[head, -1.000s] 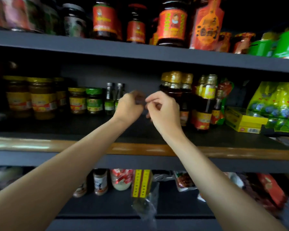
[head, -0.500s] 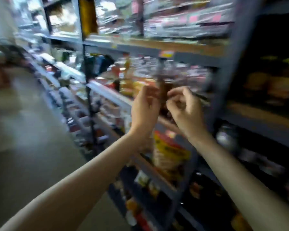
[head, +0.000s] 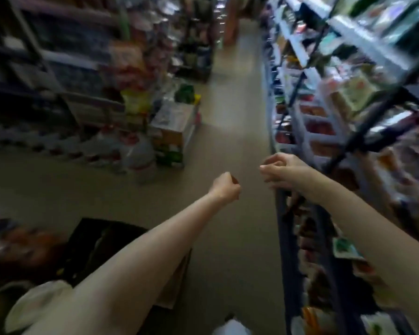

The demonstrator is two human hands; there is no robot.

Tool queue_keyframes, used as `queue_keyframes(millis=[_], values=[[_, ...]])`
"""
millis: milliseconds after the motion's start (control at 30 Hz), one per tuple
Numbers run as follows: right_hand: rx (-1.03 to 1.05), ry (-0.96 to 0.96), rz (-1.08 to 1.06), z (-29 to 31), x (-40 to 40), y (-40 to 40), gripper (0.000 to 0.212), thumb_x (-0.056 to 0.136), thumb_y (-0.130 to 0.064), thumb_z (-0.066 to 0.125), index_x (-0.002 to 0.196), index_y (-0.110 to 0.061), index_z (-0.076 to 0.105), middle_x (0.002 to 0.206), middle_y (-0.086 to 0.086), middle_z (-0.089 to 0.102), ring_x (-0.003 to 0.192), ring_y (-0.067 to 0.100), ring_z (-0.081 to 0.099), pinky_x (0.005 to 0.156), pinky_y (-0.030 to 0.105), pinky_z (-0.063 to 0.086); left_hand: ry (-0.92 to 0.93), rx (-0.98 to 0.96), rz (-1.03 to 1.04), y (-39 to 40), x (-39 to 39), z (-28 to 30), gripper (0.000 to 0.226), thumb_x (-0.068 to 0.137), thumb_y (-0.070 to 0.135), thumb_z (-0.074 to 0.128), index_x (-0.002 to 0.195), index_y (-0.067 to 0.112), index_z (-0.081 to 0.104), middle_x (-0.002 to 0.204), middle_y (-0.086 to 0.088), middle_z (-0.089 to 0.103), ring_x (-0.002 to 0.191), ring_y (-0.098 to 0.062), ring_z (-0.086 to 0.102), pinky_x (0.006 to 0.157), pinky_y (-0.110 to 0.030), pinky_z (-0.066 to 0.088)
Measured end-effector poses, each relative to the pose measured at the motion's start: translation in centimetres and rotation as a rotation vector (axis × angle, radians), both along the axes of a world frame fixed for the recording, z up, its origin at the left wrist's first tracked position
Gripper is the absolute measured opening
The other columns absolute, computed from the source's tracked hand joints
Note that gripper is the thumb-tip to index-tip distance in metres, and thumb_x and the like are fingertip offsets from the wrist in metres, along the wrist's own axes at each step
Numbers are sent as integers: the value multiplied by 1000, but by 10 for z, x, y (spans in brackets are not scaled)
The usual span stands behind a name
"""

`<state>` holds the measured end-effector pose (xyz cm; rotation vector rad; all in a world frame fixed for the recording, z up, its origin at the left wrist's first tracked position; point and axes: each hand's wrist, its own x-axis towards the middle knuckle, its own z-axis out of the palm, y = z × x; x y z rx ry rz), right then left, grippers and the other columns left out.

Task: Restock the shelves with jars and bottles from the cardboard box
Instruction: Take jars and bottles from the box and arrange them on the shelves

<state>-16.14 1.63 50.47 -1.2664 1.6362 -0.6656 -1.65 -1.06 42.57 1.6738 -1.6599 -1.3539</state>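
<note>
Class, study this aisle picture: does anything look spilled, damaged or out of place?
Nothing looks spilled or broken, though blur hides detail. Boxes and bags stand stacked on the aisle floor rather than on the shelves. The left hand and right hand hold no jar.

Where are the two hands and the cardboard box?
left hand (head: 225,188), head view, back of the closed fist.
right hand (head: 282,171), head view, its curled knuckles.
cardboard box (head: 177,279), head view, its tan right flap.

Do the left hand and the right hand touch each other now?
Apart. The head view shows bare floor between the left hand and the right hand.
</note>
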Motion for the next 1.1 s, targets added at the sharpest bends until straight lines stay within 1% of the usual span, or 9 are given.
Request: queue_keyframes(millis=[67,133,200,367,533,700,833,933,1100], values=[[64,-32,108,-21,7,-50,13,88,-13,61,98,-10,53,97,16,57,75,21,60,67,32,53,-64,71,72,-32,21,-26,17,88,7,54,103,3,57,100,-16,66,96,-29,64,86,-39,54],[112,-4,243,-45,14,-104,6,89,-13,60,92,-13,56,99,18,58,75,21,61,67,31,54,-112,116,179,-73,41,-53,23,90,11,53,112,3,52,109,-16,62,100,-28,62,87,-37,53],[116,57,342,-60,12,-143,6,88,-15,61,93,-14,57,98,17,60,77,21,62,67,30,54,-147,136,260,-111,58,-71,26,90,13,52,114,2,51,112,-17,62,103,-30,61,90,-38,51],[217,269,711,-92,27,-286,30,85,-29,64,109,-11,57,101,7,63,88,22,63,68,29,53,-196,279,397,-196,78,-109,24,93,17,48,114,6,52,113,-13,60,108,-29,58,91,-36,47],[206,303,849,-122,111,-381,24,90,-23,60,106,-6,58,99,12,64,78,19,62,72,31,53,-122,340,663,-226,126,-119,26,92,14,49,117,7,53,121,-14,57,110,-28,56,95,-38,47],[150,429,1220,-160,241,-417,26,93,-21,55,112,-3,58,97,9,63,85,21,63,78,34,54,-107,437,1034,-211,219,-155,21,93,18,49,111,9,54,114,-12,59,104,-27,58,93,-39,49],[-83,627,1607,-185,326,-430,29,92,-25,56,114,-7,59,110,7,63,102,23,61,80,29,47,-77,542,1151,-192,271,-179,23,91,31,55,102,11,57,99,-7,60,100,-24,58,84,-31,44],[-256,662,1776,-205,385,-441,26,92,-23,52,113,-9,59,108,9,64,103,26,59,78,29,44,-153,573,1233,-183,300,-185,21,90,36,55,99,17,57,105,-3,61,104,-22,56,94,-34,43],[-266,683,1990,-265,481,-437,28,91,-22,51,114,-8,58,112,12,63,103,29,58,79,29,44,-114,688,1386,-181,357,-217,27,96,38,41,98,18,58,119,-7,60,111,-26,54,94,-38,45]])
